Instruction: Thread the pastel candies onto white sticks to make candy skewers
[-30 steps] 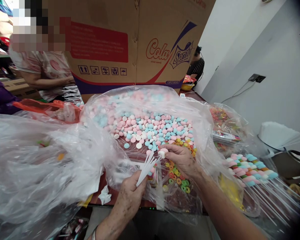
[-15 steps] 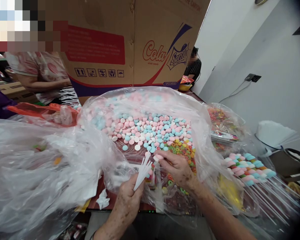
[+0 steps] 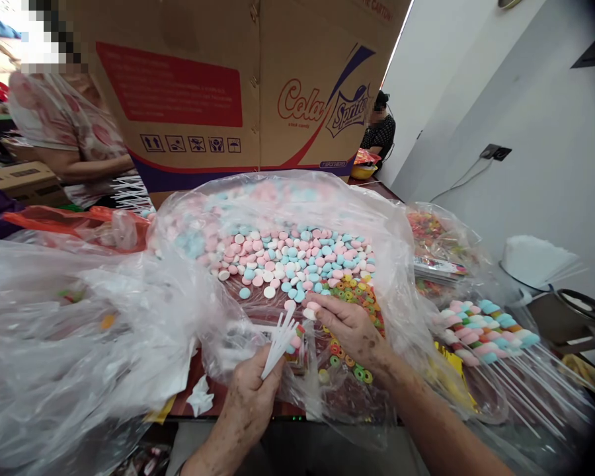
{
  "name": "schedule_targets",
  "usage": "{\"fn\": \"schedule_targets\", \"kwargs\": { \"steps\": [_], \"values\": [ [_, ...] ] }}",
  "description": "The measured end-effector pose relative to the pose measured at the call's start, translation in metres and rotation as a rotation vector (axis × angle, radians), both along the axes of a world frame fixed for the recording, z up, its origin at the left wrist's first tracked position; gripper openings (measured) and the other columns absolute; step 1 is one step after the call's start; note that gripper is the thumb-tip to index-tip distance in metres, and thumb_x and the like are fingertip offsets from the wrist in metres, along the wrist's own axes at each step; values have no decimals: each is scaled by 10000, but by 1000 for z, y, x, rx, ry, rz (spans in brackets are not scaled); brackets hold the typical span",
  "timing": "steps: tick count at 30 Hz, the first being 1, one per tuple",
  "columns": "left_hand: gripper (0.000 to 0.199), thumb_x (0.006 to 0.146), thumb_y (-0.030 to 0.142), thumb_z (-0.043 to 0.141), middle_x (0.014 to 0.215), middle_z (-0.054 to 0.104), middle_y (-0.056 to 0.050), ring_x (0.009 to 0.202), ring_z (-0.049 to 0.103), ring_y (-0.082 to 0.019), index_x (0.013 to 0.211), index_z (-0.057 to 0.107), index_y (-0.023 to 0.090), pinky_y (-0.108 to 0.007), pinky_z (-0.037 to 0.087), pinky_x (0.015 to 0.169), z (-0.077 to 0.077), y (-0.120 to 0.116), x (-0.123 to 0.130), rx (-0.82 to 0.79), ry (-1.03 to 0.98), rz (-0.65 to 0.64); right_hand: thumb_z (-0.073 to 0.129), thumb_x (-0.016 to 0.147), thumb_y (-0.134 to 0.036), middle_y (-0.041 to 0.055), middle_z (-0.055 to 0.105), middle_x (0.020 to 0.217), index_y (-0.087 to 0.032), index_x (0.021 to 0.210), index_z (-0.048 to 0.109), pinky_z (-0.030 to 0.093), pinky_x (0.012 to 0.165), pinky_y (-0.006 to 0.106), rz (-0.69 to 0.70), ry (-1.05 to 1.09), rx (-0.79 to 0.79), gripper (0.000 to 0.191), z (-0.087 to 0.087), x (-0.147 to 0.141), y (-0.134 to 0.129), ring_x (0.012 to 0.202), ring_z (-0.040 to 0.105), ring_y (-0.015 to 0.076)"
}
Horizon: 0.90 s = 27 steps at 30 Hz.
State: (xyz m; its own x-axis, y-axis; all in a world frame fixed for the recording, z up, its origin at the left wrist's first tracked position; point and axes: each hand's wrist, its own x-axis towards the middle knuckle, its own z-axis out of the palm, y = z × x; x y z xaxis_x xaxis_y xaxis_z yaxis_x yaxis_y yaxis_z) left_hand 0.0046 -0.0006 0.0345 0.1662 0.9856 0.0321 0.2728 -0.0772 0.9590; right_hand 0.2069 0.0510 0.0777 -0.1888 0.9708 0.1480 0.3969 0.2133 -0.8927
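Observation:
My left hand (image 3: 252,387) is closed around a bundle of white sticks (image 3: 280,344), their ends fanning up and to the right. At the top of the bundle is a pink marshmallow (image 3: 289,305); whether a stick pierces it I cannot tell. Between the thumb and fingers of my right hand (image 3: 352,332) is a pink and white marshmallow (image 3: 311,311), just right of the stick ends. Beyond both hands, pink, blue and white marshmallows (image 3: 282,261) spread out in an open clear plastic bag (image 3: 396,258). Gummy rings (image 3: 359,297) lie behind and below my right hand.
A large cardboard box (image 3: 188,79) stands behind the bag. On the right lie filled candy skewers (image 3: 490,330) and a bag of gummies (image 3: 429,225). Crumpled plastic (image 3: 79,344) covers the left side, with a white tissue (image 3: 199,396) near the edge. Another person (image 3: 74,132) is at left.
The view has shifted slightly. Both hands keep their grips, and the right hand's marshmallow stays beside the stick ends.

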Motion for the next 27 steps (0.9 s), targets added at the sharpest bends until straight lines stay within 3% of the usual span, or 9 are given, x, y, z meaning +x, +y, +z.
{"fn": "schedule_targets", "kwargs": {
  "steps": [4,9,15,18,23,27],
  "values": [
    [289,899,356,470,593,497,40,569,433,-145,741,639,181,-232,358,554,1,0,0,1,16,14,535,915,-413,16,666,1243,-267,1233,656,491,992,377,-11,-29,5,370,-4,-3,-2,1175,604,238],
    [321,913,369,438,563,464,49,539,431,-140,651,526,205,-234,345,535,-2,-2,-1,8,35,13,492,941,-353,23,692,1197,-253,1242,652,522,958,344,-29,-39,202,355,-13,-13,-7,1084,658,212],
    [297,885,377,471,532,448,54,507,415,-139,699,604,189,-232,334,499,-5,-2,-1,-32,11,53,430,960,-259,57,678,1217,-228,1294,607,509,988,326,50,-160,417,379,-17,-18,-11,1121,636,196],
    [303,871,387,486,506,450,52,485,413,-141,710,640,181,-235,332,476,-10,-1,-1,-13,13,87,394,974,-241,73,660,1245,-224,1341,558,506,990,327,46,-168,414,402,-25,-22,-16,1132,628,189],
    [293,856,372,510,555,510,38,510,446,-153,896,713,163,-246,383,501,-15,0,-2,54,11,87,370,973,-236,98,671,1220,-215,1381,510,517,970,350,96,-145,411,431,-38,-35,-26,1117,636,206],
    [278,863,358,522,522,469,48,497,419,-139,699,658,178,-236,355,490,-11,-1,-1,77,23,119,391,971,-265,90,667,1232,-218,1350,545,523,932,331,174,-175,366,412,-25,-31,-23,1082,651,206]
  ]
}}
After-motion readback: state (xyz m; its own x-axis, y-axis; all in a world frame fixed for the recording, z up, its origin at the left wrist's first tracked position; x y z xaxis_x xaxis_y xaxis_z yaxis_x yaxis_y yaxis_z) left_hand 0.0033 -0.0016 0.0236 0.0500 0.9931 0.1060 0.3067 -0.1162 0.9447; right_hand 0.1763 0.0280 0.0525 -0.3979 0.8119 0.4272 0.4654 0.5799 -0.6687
